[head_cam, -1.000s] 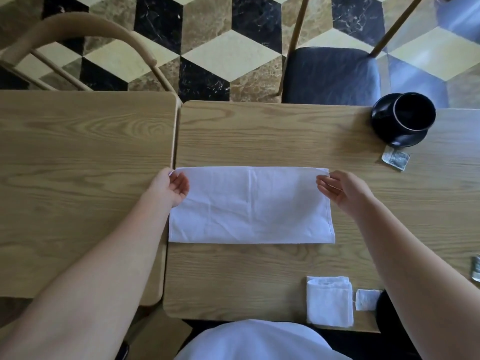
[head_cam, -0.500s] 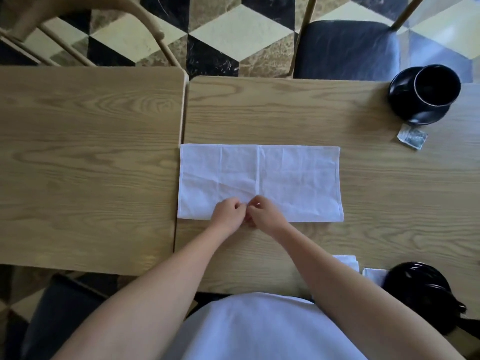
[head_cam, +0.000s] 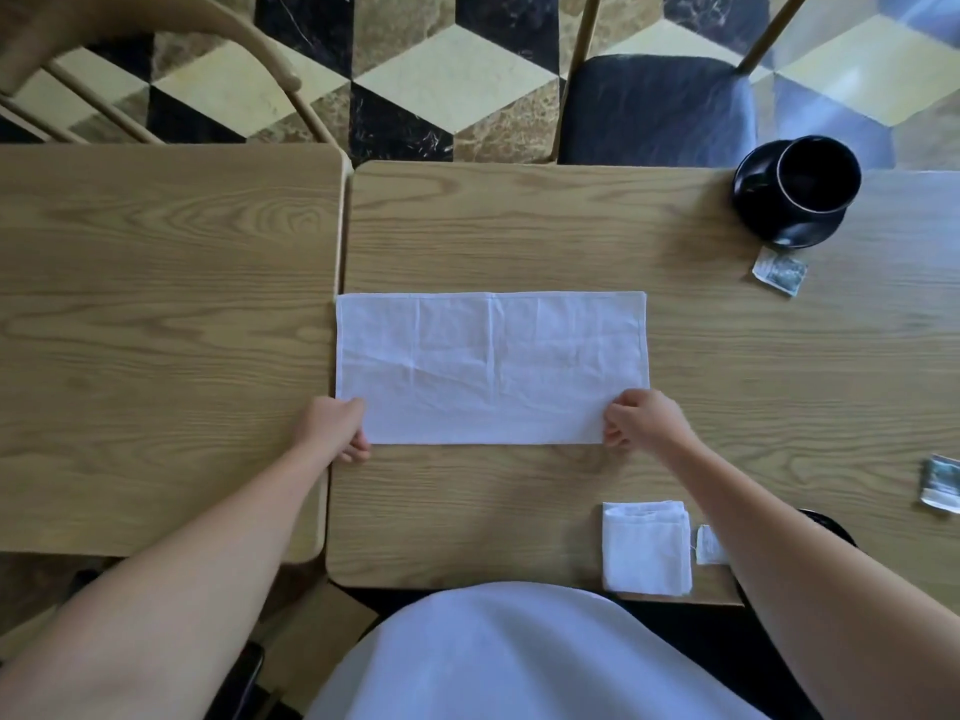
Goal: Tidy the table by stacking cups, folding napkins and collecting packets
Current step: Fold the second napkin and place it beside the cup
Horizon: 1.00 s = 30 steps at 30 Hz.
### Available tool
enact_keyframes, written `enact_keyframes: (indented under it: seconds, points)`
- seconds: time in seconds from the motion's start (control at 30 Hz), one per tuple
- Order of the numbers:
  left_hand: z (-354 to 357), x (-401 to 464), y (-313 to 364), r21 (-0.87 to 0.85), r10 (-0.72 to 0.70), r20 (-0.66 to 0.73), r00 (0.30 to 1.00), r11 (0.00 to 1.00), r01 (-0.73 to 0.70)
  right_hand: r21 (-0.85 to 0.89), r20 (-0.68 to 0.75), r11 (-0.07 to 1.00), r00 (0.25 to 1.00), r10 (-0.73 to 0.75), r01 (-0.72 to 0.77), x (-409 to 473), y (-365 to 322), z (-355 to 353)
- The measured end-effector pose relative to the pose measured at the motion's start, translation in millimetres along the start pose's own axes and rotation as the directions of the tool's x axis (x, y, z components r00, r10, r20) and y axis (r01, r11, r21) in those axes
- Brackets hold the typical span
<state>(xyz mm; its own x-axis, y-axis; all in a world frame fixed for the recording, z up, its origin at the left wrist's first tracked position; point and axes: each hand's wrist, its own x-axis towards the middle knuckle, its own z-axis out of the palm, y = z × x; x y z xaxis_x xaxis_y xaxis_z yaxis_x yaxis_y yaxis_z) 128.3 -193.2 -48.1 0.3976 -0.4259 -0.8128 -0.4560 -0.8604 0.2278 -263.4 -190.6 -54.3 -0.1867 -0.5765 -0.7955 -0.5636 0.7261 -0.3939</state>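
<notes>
A white cloth napkin (head_cam: 491, 366), folded once into a long rectangle, lies flat in the middle of the right-hand wooden table (head_cam: 519, 236). My left hand (head_cam: 335, 428) pinches its near left corner. My right hand (head_cam: 644, 418) pinches its near right corner. A second white napkin (head_cam: 645, 548), folded small, rests at the table's near edge. Beside it lies a small white packet (head_cam: 707, 545). Two more packets are on the right, one (head_cam: 779, 271) below the black cup (head_cam: 815, 175) on its black saucer (head_cam: 753, 210), the other (head_cam: 943, 483) at the right edge.
A second wooden table (head_cam: 156, 330) butts against the left side with a narrow gap between them. A dark cushioned chair (head_cam: 654, 106) and a wooden chair (head_cam: 156, 54) stand across the tables. A black round object (head_cam: 831, 527) shows partly behind my right forearm.
My hands went from the napkin's far corners to the middle of its near edge, then spread apart to the near corners. The napkin stayed flat.
</notes>
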Motion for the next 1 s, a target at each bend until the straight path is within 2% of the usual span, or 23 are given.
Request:
enact_keyframes:
  seconds: [0.1,0.17,0.23,0.27,0.3,0.33,0.4,0.47,0.53,0.57,0.7,0.77,0.87,1.0]
  points:
    - [5.3,-9.0,4.6,-0.060,-0.043,-0.079,0.996,0.997,0.038,-0.088,0.040,0.996,0.999,0.011,-0.008,1.1,-2.6,-17.2]
    - [18.8,-24.5,11.7,-0.143,-0.047,-0.172,0.984,0.990,0.023,-0.301,0.082,0.953,0.997,-0.003,0.027,3.7,-18.4,-20.5]
    - [42.9,-47.3,23.8,-0.231,-0.088,-0.162,0.983,0.972,0.049,-0.493,0.007,0.865,0.995,-0.102,0.093,9.6,-39.6,-23.0]
    - [59.0,-59.9,31.6,-0.343,-0.134,-0.055,0.989,0.933,0.108,-0.512,-0.045,0.847,0.980,-0.193,0.143,13.6,-51.7,-24.8]
    - [77.4,-71.1,39.5,-0.479,-0.175,0.109,0.978,0.853,0.206,-0.508,-0.099,0.836,0.950,-0.296,0.207,18.4,-64.0,-26.0]
    - [96.2,-82.6,47.7,-0.572,-0.205,0.297,0.933,0.744,0.346,-0.514,-0.135,0.813,0.910,-0.392,0.274,24.6,-76.3,-27.2]
    - [132.2,-107.5,61.0,-0.602,-0.203,0.590,0.781,0.534,0.593,-0.600,-0.119,0.720,0.851,-0.511,0.349,38.3,-97.3,-31.0]
    - [164.1,-127.5,65.8,-0.562,-0.154,0.717,0.680,0.450,0.694,-0.697,-0.071,0.643,0.862,-0.502,0.317,50.4,-111.7,-36.6]
    - [184.0,-139.6,72.2,-0.533,-0.135,0.764,0.631,0.420,0.735,-0.745,-0.057,0.622,0.905,-0.422,0.243,60.4,-120.1,-42.2]
    - [191.3,-140.9,76.2,-0.551,-0.124,0.758,0.641,0.403,0.730,-0.761,-0.054,0.615,0.924,-0.378,0.207,64.7,-123.3,-44.9]
    - [204.6,-137.2,95.1,-0.720,-0.140,0.614,0.776,0.302,0.624,-0.848,0.036,0.506,0.970,-0.241,0.157,66.6,-135.9,-53.0]
    - [205.9,-135.6,99.1,-0.744,-0.174,0.586,0.792,0.273,0.610,-0.858,0.084,0.479,0.970,-0.227,0.187,59.7,-139.0,-53.9]
    - [197.6,-139.0,100.0,-0.776,-0.177,0.559,0.810,0.234,0.586,-0.762,0.156,0.611,0.977,-0.147,0.214,35.2,-151.5,-58.5]
    - [155.4,-156.4,89.9,-0.858,0.002,0.503,0.864,0.120,0.499,-0.593,0.224,0.771,0.967,-0.119,0.232,-12.0,-168.2,-68.9]
